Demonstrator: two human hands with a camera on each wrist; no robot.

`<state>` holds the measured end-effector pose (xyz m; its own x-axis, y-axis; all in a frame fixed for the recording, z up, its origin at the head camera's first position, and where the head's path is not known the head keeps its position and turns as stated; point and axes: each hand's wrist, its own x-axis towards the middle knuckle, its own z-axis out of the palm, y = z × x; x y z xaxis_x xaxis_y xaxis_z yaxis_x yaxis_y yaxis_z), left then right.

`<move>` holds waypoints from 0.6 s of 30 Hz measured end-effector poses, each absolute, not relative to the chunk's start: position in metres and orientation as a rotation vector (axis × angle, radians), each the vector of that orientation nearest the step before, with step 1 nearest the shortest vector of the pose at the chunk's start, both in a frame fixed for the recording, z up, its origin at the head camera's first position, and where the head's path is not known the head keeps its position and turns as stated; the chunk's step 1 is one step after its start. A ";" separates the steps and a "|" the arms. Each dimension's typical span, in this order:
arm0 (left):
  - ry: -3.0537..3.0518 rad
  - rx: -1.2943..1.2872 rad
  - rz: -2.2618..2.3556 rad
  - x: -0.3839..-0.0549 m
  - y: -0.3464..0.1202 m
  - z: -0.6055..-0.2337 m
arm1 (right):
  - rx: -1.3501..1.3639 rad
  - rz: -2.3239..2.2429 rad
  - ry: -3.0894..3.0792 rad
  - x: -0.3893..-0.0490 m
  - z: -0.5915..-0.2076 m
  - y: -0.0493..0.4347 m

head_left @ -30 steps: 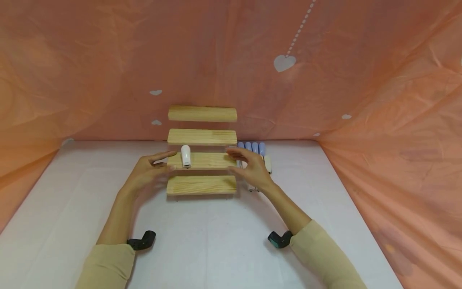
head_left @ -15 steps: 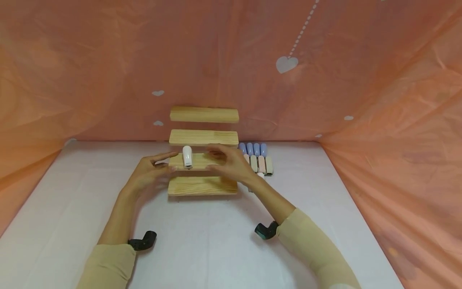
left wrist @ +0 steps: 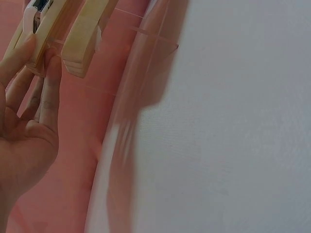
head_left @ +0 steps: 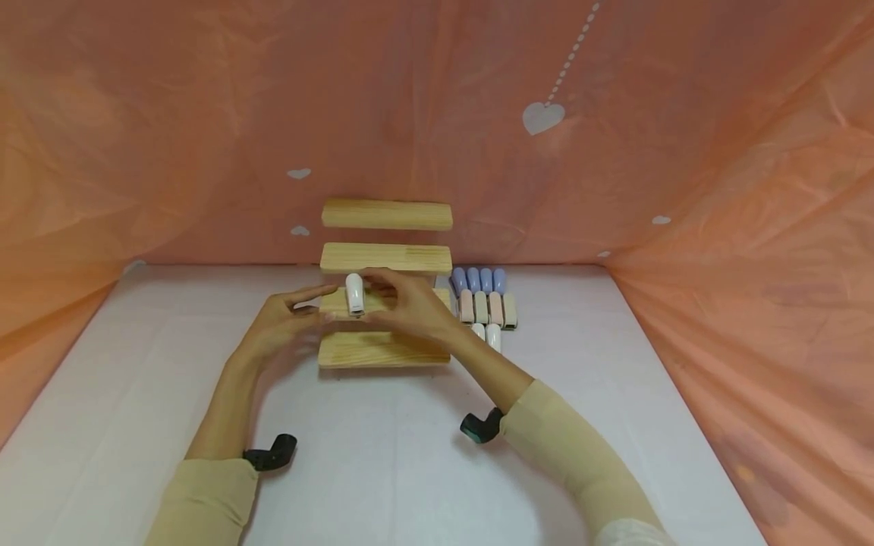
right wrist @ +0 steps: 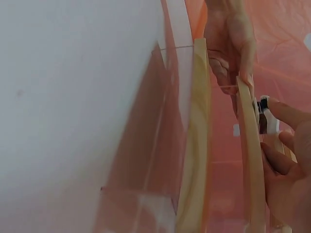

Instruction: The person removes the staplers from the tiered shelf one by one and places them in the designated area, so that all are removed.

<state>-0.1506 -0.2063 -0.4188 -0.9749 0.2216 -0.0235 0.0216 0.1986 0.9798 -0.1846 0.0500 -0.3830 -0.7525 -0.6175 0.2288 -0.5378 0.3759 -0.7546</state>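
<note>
A small white stapler (head_left: 354, 294) stands toward the left end of the second wooden shelf board (head_left: 442, 297) from the bottom. My left hand (head_left: 282, 324) pinches that board's left end; in the left wrist view its thumb and fingers (left wrist: 52, 80) lie on either side of the wood. My right hand (head_left: 416, 305) reaches over the board, curved, with fingertips just right of the stapler. In the right wrist view a fingertip of the right hand (right wrist: 286, 170) is at the stapler (right wrist: 267, 116); whether it presses is unclear.
Other wooden boards rise in steps, including the top board (head_left: 386, 214) and bottom board (head_left: 382, 351). Rows of small staplers stand at right: purple ones (head_left: 479, 280), peach and cream ones (head_left: 488, 308), and white ones (head_left: 493, 338). An orange cloth (head_left: 410, 114) hangs behind the white tabletop (head_left: 396, 455).
My right hand has moved left from the board's right end to beside the white stapler, uncovering the stapler rows. My left hand and the white stapler have stayed in place.
</note>
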 end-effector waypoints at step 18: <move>2.382 0.228 1.795 -0.152 -0.206 -0.417 | -0.988 -1.334 2.640 -0.180 -0.386 0.028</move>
